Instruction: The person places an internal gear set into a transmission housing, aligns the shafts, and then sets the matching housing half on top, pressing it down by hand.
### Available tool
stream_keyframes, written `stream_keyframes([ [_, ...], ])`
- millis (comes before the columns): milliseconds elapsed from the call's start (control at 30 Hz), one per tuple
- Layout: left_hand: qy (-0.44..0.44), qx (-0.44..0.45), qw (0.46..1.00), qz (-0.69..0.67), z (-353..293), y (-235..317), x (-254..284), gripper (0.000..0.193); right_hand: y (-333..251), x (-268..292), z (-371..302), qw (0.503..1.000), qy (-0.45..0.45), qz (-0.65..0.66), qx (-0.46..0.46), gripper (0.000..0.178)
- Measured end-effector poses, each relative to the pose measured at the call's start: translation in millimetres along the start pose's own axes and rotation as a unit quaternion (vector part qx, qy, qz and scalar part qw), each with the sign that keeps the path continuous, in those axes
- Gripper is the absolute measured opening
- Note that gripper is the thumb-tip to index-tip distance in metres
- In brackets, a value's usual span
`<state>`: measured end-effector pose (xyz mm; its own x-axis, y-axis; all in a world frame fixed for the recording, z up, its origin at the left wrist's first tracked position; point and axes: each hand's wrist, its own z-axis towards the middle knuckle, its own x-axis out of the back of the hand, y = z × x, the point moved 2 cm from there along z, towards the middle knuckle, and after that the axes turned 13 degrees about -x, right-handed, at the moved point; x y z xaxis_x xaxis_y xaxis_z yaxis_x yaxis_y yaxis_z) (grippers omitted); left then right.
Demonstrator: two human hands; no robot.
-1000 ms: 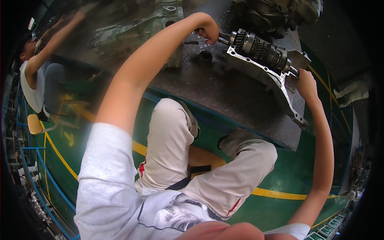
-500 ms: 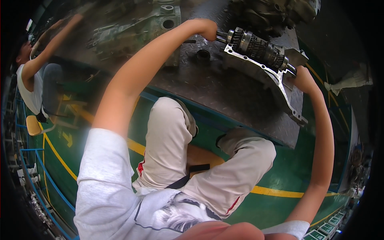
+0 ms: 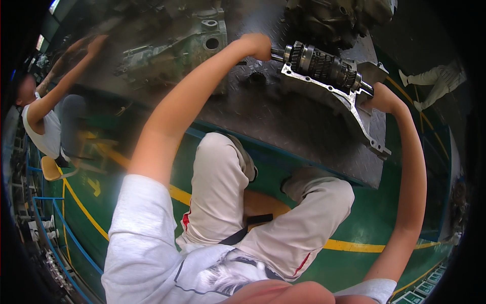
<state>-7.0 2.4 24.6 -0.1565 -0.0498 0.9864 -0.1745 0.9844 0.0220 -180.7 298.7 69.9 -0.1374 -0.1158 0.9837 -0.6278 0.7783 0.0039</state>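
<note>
A metal gear shaft (image 3: 324, 65) with several toothed gears lies lengthwise over a pale metal housing (image 3: 357, 114) on the table. My left hand (image 3: 257, 46) is closed around the shaft's left end. The fingers of my right hand (image 3: 386, 98) are wrapped at its right end, close to the housing's edge; their tips are partly hidden. The housing's bright flange with bolt holes runs along the near side of the gears. Whether the shaft rests in the housing or is held just above it, I cannot tell.
The dark steel-plate table (image 3: 304, 134) bears a greenish casing (image 3: 172, 55) on the left, a dark metal assembly (image 3: 341, 20) at the back and a small gear (image 3: 257, 78). A co-worker (image 3: 43, 119) sits at the left. Another person's legs (image 3: 435, 83) show at the right.
The whole view has shifted and turned slightly. Both hands keep hold of the shaft, with little visible movement against the housing. The legs at the far right have changed position.
</note>
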Motion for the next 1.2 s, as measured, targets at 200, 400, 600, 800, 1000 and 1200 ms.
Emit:
stream_keyframes([
  [200, -0.007, 0.01, 1.0, -0.011, -1.4, 1.3, 1.6, 0.033, -4.8, 3.5, -4.4, 1.0, -0.029, 0.012, 0.005, 0.041],
  [400, -0.004, 0.014, 1.0, -0.014, 0.9, 1.7, 0.6, 0.033, 3.3, 0.2, -0.5, 0.999, -0.024, 0.024, -0.009, 0.043],
  [600, -0.004, 0.012, 1.0, -0.011, 1.8, -4.0, -2.1, 0.033, 1.5, -2.6, 7.9, 0.999, -0.047, 0.019, -0.008, 0.041],
  [800, -0.013, 0.002, 1.0, -0.013, 0.7, 2.5, -0.3, 0.036, 3.8, -0.4, 0.1, 0.998, -0.032, 0.052, 0.007, 0.042],
  [1000, 0.01, -0.005, 1.0, -0.014, -2.2, -0.1, -2.8, 0.034, 3.3, -1.6, -0.9, 0.998, -0.025, 0.052, -0.005, 0.043],
  [1200, 0.03, -0.012, 0.999, -0.011, 0.9, -3.2, -7.6, 0.031, -9.6, 4.8, -9.4, 0.997, -0.043, 0.066, -0.005, 0.04],
])
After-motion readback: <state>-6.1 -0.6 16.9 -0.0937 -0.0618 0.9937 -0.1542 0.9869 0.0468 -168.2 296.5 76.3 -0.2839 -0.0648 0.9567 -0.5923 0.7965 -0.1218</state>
